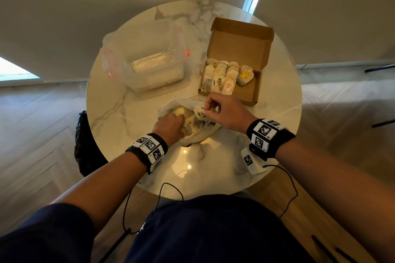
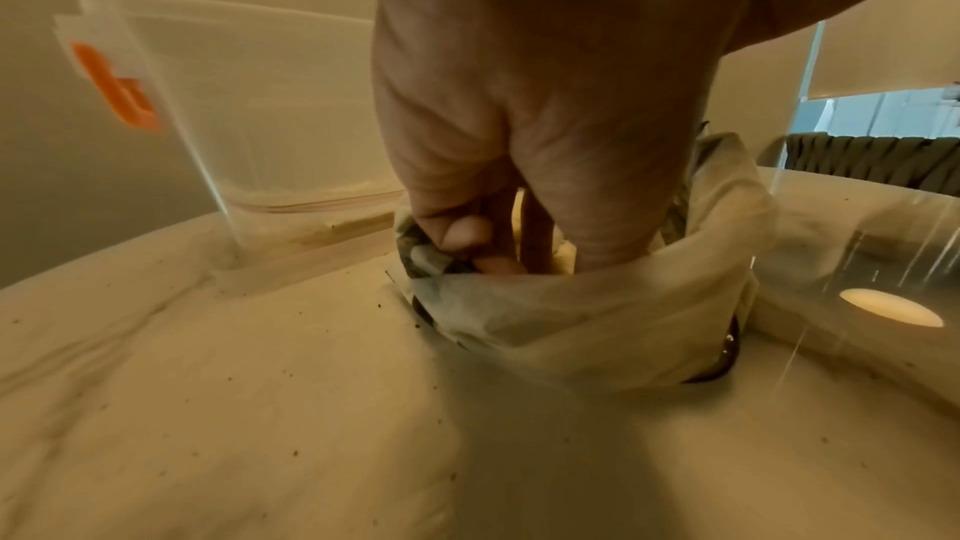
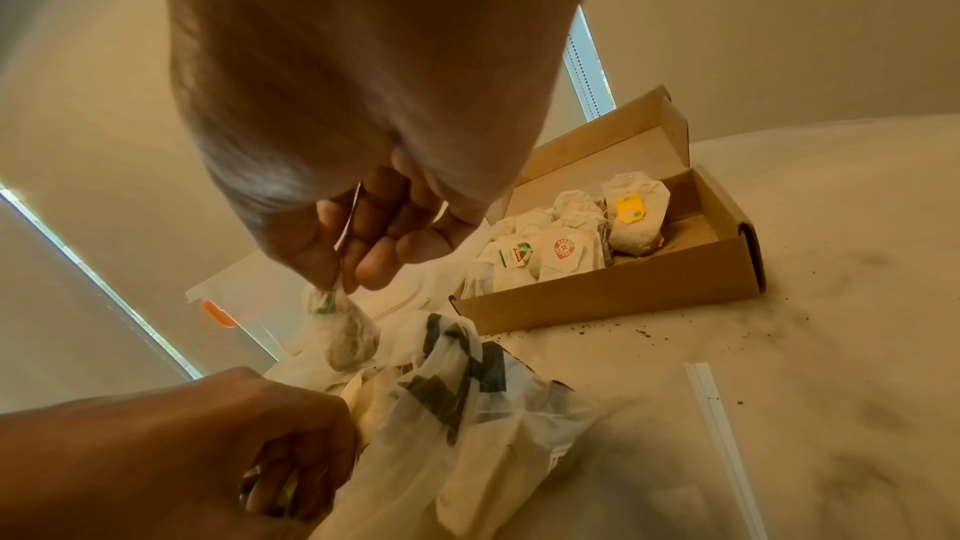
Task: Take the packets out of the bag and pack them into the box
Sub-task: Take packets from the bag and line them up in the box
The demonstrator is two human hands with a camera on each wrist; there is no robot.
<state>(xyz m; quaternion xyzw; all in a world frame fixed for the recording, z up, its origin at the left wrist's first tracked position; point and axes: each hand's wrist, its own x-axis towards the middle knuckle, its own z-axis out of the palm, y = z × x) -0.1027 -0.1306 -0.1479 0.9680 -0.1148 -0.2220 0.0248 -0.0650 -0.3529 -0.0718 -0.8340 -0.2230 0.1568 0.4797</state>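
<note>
A thin white plastic bag lies crumpled near the table's front, with several packets inside. My left hand is down in it, fingers curled round the bag's edge. My right hand pinches a tea packet with a green tag by its top, just above the bag's mouth. The open cardboard box stands behind, several packets upright in its left part and bare floor at its right end.
A clear plastic tub with orange clips stands at the back left of the round marble table. Dark crumbs lie in front of the box. A black bag hangs off the table's left.
</note>
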